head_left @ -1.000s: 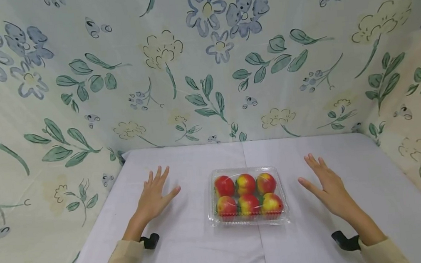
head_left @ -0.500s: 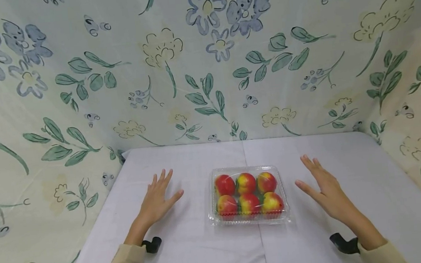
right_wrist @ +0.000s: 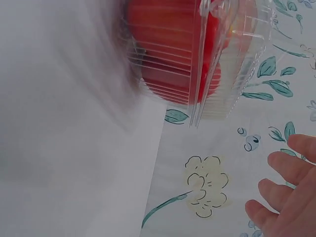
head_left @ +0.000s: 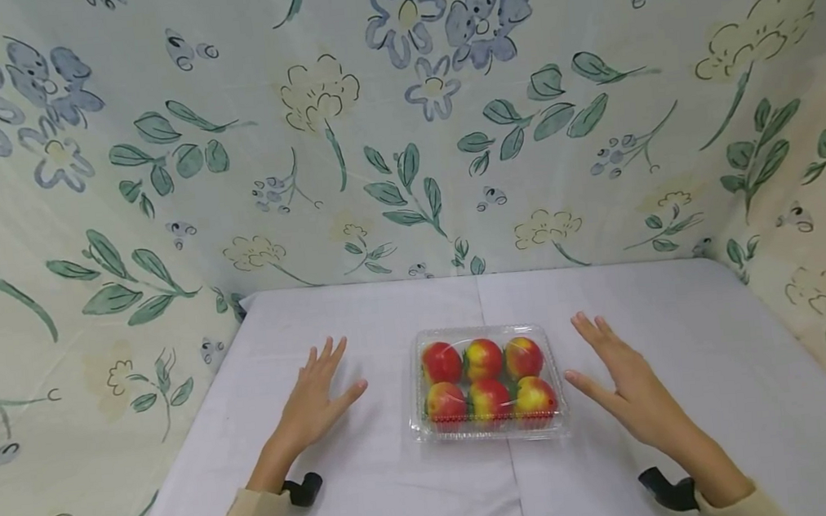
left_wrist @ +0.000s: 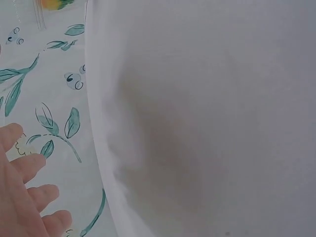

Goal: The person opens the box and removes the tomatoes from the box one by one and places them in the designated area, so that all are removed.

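Note:
A clear plastic clamshell box (head_left: 428,434) with its lid down sits mid-table, holding several red and yellow fruits (head_left: 489,400) in two rows. To the left of the box hovers my left hand (head_left: 311,402), fingers extended and thumb apart, holding nothing. My right hand (head_left: 631,393) is held the same way on the other side, its thumb tip close to the box's right edge. In the right wrist view the box's ribbed side (right_wrist: 165,74) shows beyond the fingers (right_wrist: 289,165). The left wrist view catches only a bit of fruit (left_wrist: 55,4) at its top edge.
A white cloth (head_left: 382,498) with a seam and light creases covers the table. Floral fabric (head_left: 405,168) hangs behind the table and along both sides. Black wrist mounts (head_left: 304,490) sit at the sleeve cuffs.
Both hands have drifted inward toward the box and slightly nearer the body, the right one farther. The box and its fruits stay in place.

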Demonstrator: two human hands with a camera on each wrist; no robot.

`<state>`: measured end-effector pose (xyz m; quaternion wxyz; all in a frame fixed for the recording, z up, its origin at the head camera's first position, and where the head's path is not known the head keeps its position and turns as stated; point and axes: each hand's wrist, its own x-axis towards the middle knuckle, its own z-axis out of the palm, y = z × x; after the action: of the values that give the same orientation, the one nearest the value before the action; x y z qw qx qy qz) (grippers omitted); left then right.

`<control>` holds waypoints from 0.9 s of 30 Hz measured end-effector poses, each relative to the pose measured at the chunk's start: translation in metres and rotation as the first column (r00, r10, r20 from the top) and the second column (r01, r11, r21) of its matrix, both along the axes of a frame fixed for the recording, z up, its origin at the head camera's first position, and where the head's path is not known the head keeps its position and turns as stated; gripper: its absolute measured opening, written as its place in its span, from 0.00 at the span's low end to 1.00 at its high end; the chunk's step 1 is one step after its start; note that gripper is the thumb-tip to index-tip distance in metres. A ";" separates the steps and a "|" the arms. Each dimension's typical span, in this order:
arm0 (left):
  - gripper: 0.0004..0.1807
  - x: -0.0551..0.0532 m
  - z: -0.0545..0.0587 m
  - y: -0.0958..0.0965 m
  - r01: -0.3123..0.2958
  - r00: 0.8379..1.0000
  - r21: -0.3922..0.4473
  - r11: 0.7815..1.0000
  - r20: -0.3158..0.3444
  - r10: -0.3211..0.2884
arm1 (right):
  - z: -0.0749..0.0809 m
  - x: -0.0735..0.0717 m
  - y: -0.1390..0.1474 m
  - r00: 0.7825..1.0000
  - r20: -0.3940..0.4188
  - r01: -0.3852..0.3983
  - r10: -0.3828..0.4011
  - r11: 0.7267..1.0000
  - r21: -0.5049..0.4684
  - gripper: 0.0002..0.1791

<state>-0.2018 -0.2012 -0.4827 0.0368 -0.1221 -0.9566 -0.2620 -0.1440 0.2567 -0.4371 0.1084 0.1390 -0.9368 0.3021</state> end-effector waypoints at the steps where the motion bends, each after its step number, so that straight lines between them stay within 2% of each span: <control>1: 0.47 0.001 0.000 0.001 0.001 1.000 0.005 1.000 0.002 -0.001 | 0.000 0.001 -0.002 1.000 -0.006 0.000 0.000 1.000 0.013 0.46; 8: 0.46 0.006 -0.001 0.004 0.014 1.000 0.018 1.000 0.004 -0.014 | -0.001 0.007 -0.011 0.996 -0.087 -0.020 0.027 0.997 0.080 0.48; 18: 0.47 0.014 -0.003 0.008 0.045 0.999 0.075 0.996 0.016 -0.047 | -0.007 0.015 -0.026 0.992 -0.110 -0.054 0.067 0.992 0.118 0.48; 22: 0.46 0.017 -0.002 0.011 0.042 0.998 0.096 0.994 0.042 -0.047 | -0.008 0.017 -0.032 0.988 -0.124 -0.071 0.089 0.988 0.139 0.48; 27: 0.45 0.022 -0.002 0.016 0.041 0.995 0.141 0.989 0.089 -0.054 | -0.010 0.019 -0.039 0.990 -0.102 -0.084 0.098 0.987 0.135 0.48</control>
<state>-0.1798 -0.1857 -0.4850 -0.0056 -0.1297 -0.9335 -0.3343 -0.1249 0.2177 -0.4468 0.1357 0.2045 -0.9400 0.2369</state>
